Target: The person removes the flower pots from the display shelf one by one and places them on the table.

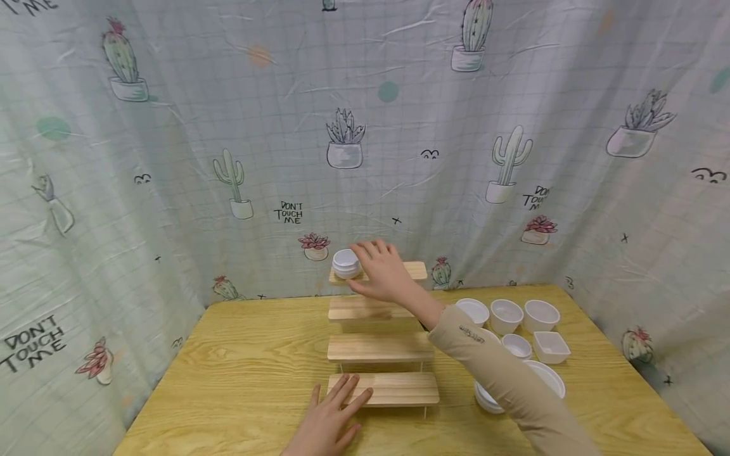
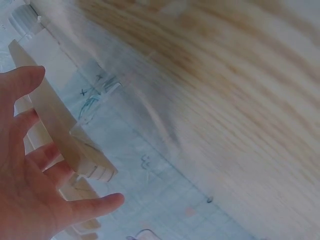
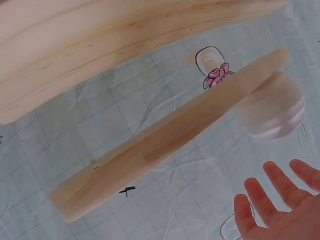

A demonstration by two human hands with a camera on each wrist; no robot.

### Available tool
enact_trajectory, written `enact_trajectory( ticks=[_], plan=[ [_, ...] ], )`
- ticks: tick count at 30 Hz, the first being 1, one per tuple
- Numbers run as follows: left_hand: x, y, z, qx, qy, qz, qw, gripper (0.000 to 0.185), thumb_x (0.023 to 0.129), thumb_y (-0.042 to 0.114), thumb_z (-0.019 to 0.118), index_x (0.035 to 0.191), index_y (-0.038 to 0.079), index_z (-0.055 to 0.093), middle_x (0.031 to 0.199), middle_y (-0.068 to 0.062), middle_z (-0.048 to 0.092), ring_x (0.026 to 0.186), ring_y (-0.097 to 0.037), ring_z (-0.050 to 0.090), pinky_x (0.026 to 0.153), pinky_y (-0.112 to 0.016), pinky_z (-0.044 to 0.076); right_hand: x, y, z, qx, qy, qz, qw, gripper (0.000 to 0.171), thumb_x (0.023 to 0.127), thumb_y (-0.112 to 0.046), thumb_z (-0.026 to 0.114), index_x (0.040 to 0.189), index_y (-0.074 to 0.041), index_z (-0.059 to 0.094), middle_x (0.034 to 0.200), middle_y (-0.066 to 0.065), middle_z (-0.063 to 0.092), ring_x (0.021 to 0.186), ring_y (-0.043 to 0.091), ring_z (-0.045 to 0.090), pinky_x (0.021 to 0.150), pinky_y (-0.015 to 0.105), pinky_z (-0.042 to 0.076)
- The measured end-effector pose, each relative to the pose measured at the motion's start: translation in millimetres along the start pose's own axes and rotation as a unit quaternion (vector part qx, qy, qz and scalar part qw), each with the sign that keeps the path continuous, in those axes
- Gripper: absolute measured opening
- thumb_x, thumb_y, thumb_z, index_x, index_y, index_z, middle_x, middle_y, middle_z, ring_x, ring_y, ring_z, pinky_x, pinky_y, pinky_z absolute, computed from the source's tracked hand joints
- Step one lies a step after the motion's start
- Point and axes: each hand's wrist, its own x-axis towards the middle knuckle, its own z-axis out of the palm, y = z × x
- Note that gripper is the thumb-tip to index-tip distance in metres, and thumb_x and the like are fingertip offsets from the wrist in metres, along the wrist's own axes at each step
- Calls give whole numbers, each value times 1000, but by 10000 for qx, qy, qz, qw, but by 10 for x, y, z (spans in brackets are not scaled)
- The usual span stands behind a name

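Note:
A small white ridged bowl [image 1: 346, 268] stands at the left end of the top board [image 1: 416, 271] of a stepped wooden rack. Beside it, on its right, my right hand [image 1: 382, 271] is raised with fingers extended, and in the right wrist view a gap separates the fingers from the bowl [image 3: 274, 112]. My left hand [image 1: 331, 419] lies spread at the left end of the rack's lowest board [image 1: 402, 387], its fingertips over the wood. From the left wrist view, the thumb and fingers [image 2: 80, 209] of that hand are spread around the board's edge [image 2: 62, 130].
Several white dishes stand on the table to the right: round bowls [image 1: 506, 315], a square one [image 1: 550, 347] and a wider one [image 1: 549, 379], some partly behind my right sleeve [image 1: 502, 380]. A cactus-print curtain [image 1: 399, 158] hangs behind and beside the wooden table [image 1: 256, 354].

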Motion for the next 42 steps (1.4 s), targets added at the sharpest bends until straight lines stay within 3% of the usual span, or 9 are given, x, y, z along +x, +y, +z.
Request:
enact_trajectory(
  ticks=[10,20,42],
  plan=[
    [-4,2,9,-100,-41,-49,9999,63,81,35,61,138,30,34,139,-8,40,125,-29,41,78,-63,39,175,-50,103,120,-164,107,9997,67,78,-54,54,133,-19,40,129,7,47,113,29,42,82,45,39],
    [0,0,10,-63,15,-21,10000,62,81,35,61,137,30,35,139,-8,41,124,-29,42,77,-63,40,279,-45,214,-136,-753,300,9966,66,81,-59,45,137,-24,35,132,8,43,117,30,38,84,47,36],
    [14,-19,47,50,-24,20,10000,62,81,36,60,137,30,35,138,-8,42,123,-28,43,76,-62,41,314,-48,314,-437,-954,394,9937,63,83,-59,42,135,-24,37,124,4,50,113,28,40,86,45,35]
  ],
)
